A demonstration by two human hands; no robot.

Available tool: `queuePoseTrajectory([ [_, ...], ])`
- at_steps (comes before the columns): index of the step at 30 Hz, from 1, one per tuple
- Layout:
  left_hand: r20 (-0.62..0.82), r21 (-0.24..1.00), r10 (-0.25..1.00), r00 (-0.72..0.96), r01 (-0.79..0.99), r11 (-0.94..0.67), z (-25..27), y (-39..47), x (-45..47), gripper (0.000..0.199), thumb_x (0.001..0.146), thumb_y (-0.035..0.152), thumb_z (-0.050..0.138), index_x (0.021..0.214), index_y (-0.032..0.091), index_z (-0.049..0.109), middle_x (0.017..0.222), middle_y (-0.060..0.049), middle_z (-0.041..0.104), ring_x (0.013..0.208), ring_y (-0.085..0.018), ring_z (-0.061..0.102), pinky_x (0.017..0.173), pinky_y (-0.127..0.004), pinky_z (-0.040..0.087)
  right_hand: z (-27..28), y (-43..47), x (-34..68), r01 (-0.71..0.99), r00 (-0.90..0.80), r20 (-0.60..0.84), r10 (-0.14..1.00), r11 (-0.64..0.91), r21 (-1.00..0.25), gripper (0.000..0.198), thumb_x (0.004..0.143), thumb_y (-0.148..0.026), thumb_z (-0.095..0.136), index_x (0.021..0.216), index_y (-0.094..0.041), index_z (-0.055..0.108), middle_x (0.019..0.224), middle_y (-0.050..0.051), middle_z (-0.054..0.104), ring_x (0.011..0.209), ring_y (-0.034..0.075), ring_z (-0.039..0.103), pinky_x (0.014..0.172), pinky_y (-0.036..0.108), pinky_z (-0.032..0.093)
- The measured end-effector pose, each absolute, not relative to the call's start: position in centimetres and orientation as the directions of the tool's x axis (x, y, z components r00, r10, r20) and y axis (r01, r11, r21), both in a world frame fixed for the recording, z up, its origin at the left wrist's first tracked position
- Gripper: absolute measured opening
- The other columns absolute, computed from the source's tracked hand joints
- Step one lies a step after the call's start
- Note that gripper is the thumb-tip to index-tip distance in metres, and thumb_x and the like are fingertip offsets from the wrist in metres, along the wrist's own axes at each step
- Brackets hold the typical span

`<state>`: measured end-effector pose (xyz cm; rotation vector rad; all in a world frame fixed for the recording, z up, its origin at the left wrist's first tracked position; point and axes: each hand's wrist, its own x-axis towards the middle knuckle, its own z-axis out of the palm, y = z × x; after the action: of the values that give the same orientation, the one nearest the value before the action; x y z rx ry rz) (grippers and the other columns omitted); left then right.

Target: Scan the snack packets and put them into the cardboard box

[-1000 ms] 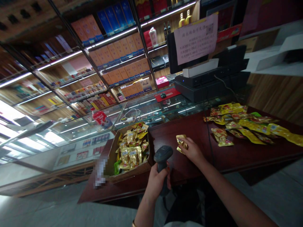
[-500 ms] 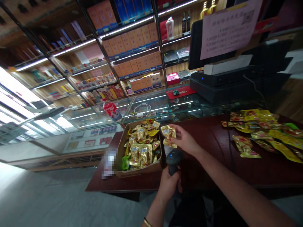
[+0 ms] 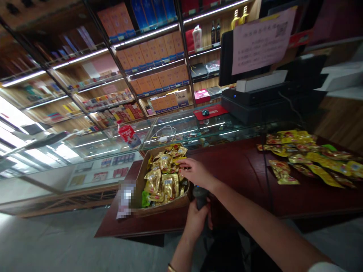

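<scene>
My left hand (image 3: 196, 220) is wrapped round the handle of a dark barcode scanner (image 3: 200, 193), held upright in front of the counter's edge. My right hand (image 3: 195, 172) reaches over the right rim of a cardboard box (image 3: 167, 209), fingers stretched out and apart, with nothing visible between them. Gold snack packets (image 3: 170, 187) fill that box, along with a bit of green packaging (image 3: 145, 199). One gold packet (image 3: 153, 180) lies on top at the left of the pile.
More gold and yellow packets (image 3: 283, 172) lie spread on the dark red table (image 3: 232, 170) at right. Behind stand a glass display case (image 3: 181, 122), a monitor with a pink paper sheet (image 3: 261, 41), a mouse (image 3: 205, 112) and a red bottle-shaped package (image 3: 127, 134). A pixelated item (image 3: 126, 198) sits left of the box.
My right hand has moved left over the box and let go of the gold packet it held. A packet now lies higher on the pile's left. The scanner stays in my left hand.
</scene>
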<state>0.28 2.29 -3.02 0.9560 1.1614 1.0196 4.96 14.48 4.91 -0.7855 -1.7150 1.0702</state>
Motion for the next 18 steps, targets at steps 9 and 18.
queuePoseTrajectory([
  [9,-0.228,0.966,0.964,0.135,-0.092,0.241,-2.7,2.5,0.2,0.035,0.072,0.041,0.070,0.094,0.018,0.056,0.050,0.008,0.056,0.029,-0.010,0.048,0.031,-0.021,0.041,-5.3,9.8,26.6,0.672,0.339,0.317,0.885,0.008,-0.741,0.050,0.082,-0.030,0.053,0.130,-0.016,0.058,0.129,0.017,0.063,0.126,0.033,0.055,0.109,0.055,0.040],
  [18,-0.210,0.976,0.970,0.118,-0.040,0.216,-3.0,2.4,0.3,0.030,0.076,0.037,0.066,0.097,0.018,0.055,0.051,0.009,0.056,0.031,-0.010,0.049,0.033,-0.020,0.041,-5.6,6.5,32.0,0.843,0.510,0.362,0.780,-0.372,-0.388,0.059,0.094,-0.041,0.040,0.139,-0.004,0.049,0.145,0.033,0.042,0.138,0.049,0.034,0.104,0.071,0.029],
])
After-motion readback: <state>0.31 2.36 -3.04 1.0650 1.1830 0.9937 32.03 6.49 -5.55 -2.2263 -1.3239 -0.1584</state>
